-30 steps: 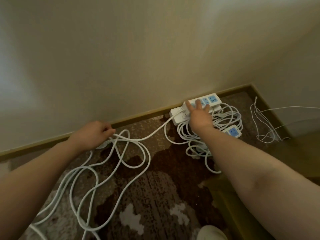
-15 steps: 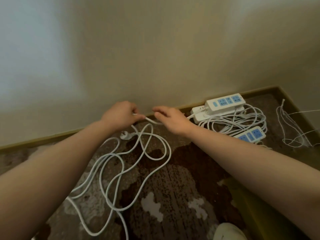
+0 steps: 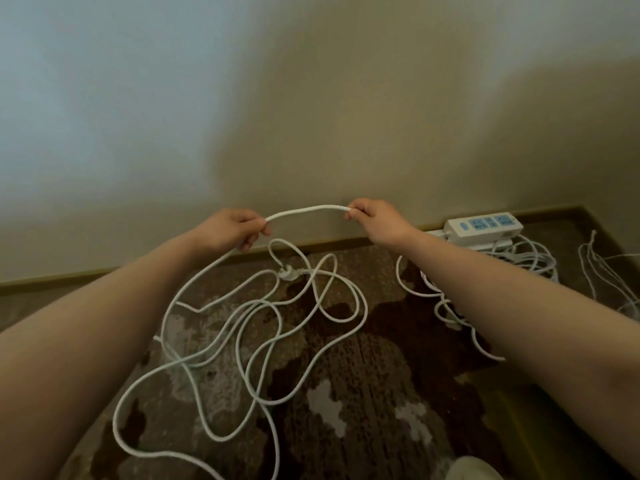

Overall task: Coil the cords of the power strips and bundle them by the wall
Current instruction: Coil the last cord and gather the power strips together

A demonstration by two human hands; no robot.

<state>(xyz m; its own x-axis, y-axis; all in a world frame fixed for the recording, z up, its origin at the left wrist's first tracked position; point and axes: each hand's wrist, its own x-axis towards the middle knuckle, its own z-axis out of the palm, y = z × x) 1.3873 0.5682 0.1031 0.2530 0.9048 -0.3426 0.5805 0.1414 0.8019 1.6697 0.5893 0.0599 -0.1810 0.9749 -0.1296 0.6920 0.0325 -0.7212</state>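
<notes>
— What has changed since half a second ago?

— Both hands are up off the carpet now, lifted in front of the wall and drawn apart, with a length of white cord (image 3: 306,210) arched between them; before, they sat close together low by the baseboard.

— Start at the left, then.

— The left hand (image 3: 232,227) has its fingers curled round the cord, gripping it. From under that fist the cord drops down and left to the patterned carpet (image 3: 353,403), where it sprawls in loose, overlapping loops, none of it coiled yet.

— And the plug?

— The plug (image 3: 288,273) lies on the carpet among the loops, just below and to the right of the left hand, near the baseboard (image 3: 104,271).

— The other hand?

— The right hand (image 3: 375,220) pinches the other end of the arched stretch between its curled fingers and thumb, at about the same height as the left one.

— Farther right?

— A white power strip (image 3: 484,226) with blue sockets sits by the wall near the corner, stacked on another strip of which only an edge shows. Beneath and in front of them lies a bundle of coiled cords (image 3: 530,259), partly hidden by the right forearm. Well apart, at the far right edge, some thin white wires (image 3: 594,268) lie by the side wall
</notes>
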